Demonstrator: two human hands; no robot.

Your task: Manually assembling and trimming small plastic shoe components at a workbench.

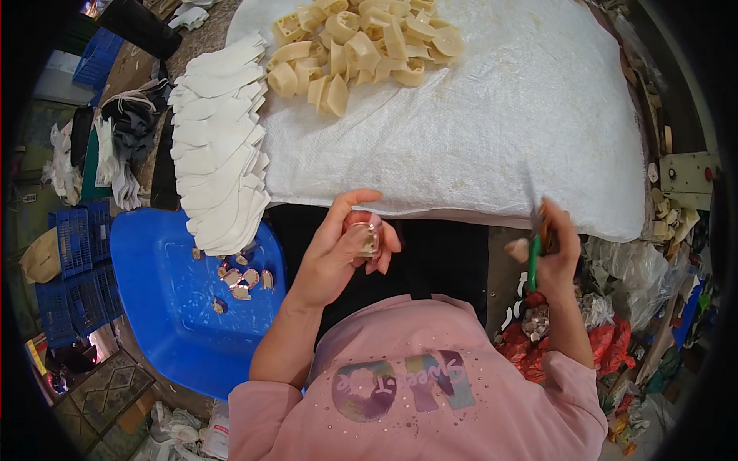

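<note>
My left hand (338,250) grips a small shoe heel piece (363,234) wrapped in shiny pinkish material, held just in front of the white woven sack (492,131). Out at the sack's right front corner, my right hand (555,246) holds green-handled scissors (533,257) with the blade pointing up. A heap of bare cream plastic heels (361,46) lies on the sack's far side. White cut-out pieces (219,146) are fanned in a long stack at the sack's left edge.
A blue plastic tub (165,307) at my left holds several covered heels (244,280). Blue crates (73,269) stand further left. Scraps and plastic bags (615,307) lie piled on the right, beside a pale metal machine part (684,177).
</note>
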